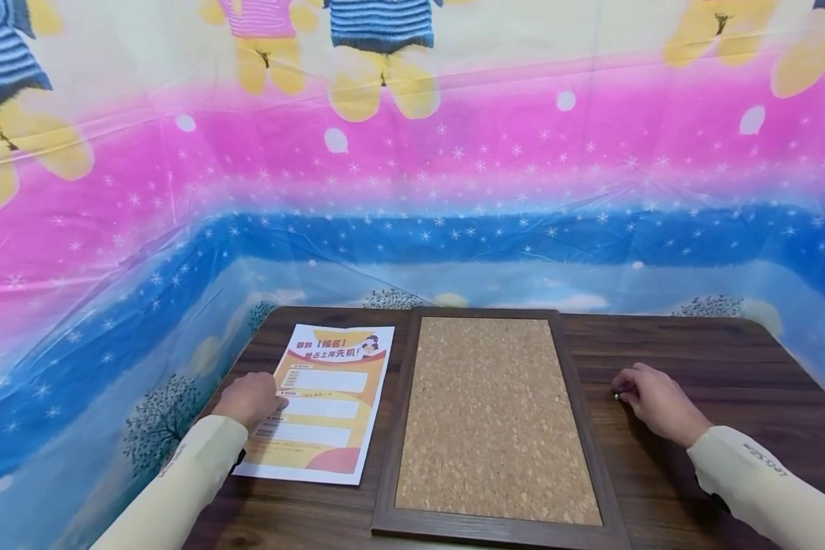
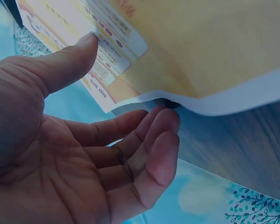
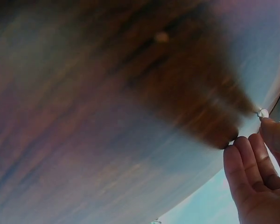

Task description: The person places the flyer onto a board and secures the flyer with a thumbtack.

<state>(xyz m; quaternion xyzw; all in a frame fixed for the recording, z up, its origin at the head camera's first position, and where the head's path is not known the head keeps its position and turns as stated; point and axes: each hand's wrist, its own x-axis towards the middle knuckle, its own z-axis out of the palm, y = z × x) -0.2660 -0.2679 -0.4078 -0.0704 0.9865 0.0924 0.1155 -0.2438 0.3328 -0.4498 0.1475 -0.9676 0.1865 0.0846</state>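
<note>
A printed flyer (image 1: 337, 454) with orange and yellow panels lies left of a brown-framed cork board (image 1: 488, 420). My left hand (image 1: 250, 399) holds the flyer by its left edge. In the left wrist view, the thumb (image 2: 67, 63) lies on the printed face while curled fingers (image 2: 161, 161) meet the edge, which bows up slightly there. To the right of the board, my right hand (image 1: 663, 405) pinches a small whitish pushpin (image 3: 263, 113) between thumb and forefinger, close over the tabletop. Its other fingers extend near the wood.
Everything lies on a dark wood-grain table (image 1: 729, 367) with rounded far corners. A printed fabric backdrop (image 1: 454, 168) in pink and blue hangs around the table's back and sides. The board's raised frame stands between the two hands.
</note>
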